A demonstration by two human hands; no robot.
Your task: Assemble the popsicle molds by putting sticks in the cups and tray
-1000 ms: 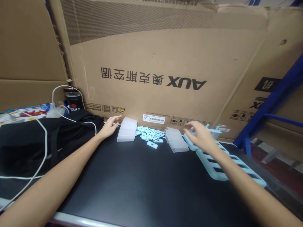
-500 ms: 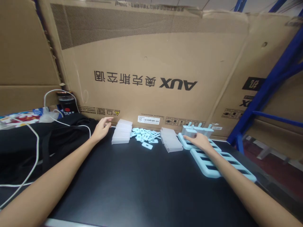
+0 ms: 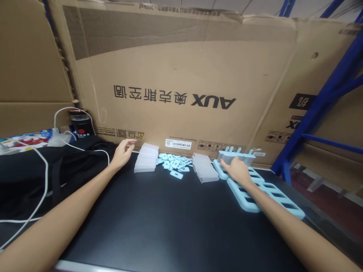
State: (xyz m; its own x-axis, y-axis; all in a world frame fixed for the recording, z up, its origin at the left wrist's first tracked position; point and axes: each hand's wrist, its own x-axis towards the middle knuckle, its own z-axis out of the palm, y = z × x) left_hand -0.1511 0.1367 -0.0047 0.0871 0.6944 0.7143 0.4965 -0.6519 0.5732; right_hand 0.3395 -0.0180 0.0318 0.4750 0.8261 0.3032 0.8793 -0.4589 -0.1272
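My left hand (image 3: 124,152) hovers at the far left of the black table, fingers loosely bent and apart, holding nothing. Just right of it lies a row of clear plastic ice pop moulds (image 3: 146,160). On the right, my right hand (image 3: 238,170) is over the light-blue slotted rack (image 3: 220,170), its thumb spread out to the left. Its other fingers are partly hidden, close against the upright ice pop moulds with blue stick handles (image 3: 228,154). A second slotted rack (image 3: 249,206) lies nearer, partly under my right forearm.
A pile of small light-blue slotted lids (image 3: 174,162) lies mid-table, beside more clear moulds (image 3: 205,168). A large cardboard box (image 3: 170,68) stands behind. At left are a black bag (image 3: 82,162), white cables (image 3: 45,177) and a dark jar (image 3: 82,122). Blue metal posts (image 3: 317,102) rise at right.
My right hand has shifted slightly at the upright moulds, its fingers raised a little and the thumb further from the moulds. My left hand stays nearly still.
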